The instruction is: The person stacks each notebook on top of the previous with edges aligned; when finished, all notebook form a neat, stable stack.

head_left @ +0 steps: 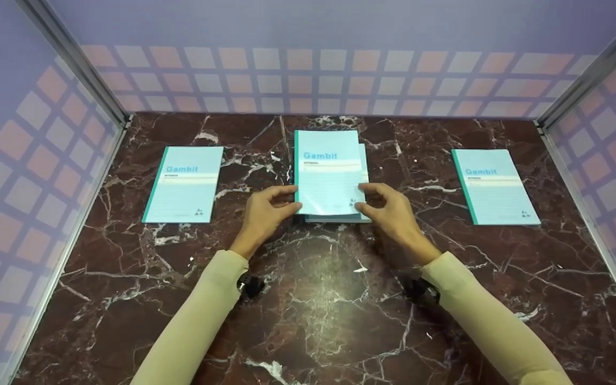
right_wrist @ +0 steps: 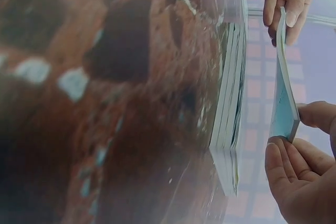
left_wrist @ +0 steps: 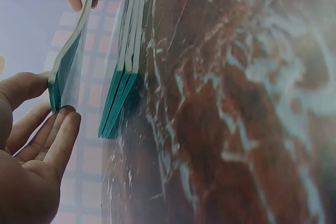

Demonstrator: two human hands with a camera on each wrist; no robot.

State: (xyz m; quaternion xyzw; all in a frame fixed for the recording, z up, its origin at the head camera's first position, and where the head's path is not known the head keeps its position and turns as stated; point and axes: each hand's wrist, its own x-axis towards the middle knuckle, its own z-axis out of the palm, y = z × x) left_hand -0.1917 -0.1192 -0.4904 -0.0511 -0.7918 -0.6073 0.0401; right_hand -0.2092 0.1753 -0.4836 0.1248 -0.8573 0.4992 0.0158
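A light blue notebook (head_left: 329,176) with a green spine is held by its two sides above a stack of similar notebooks (left_wrist: 124,72). My left hand (head_left: 266,214) pinches the spine side near the lower corner, thumb on top and fingers beneath. On the opposite side my right hand (head_left: 392,213) pinches the page edge the same way. Both wrist views show a gap between the raised notebook, which bows slightly, and the stack (right_wrist: 229,87). From the head, the raised notebook hides most of the stack; only its right and lower edges show.
One notebook (head_left: 184,184) lies flat on the left, another (head_left: 495,187) on the right. The dark red marbled table (head_left: 318,321) is bounded by a checked back wall (head_left: 335,80) and side panels with metal edge strips.
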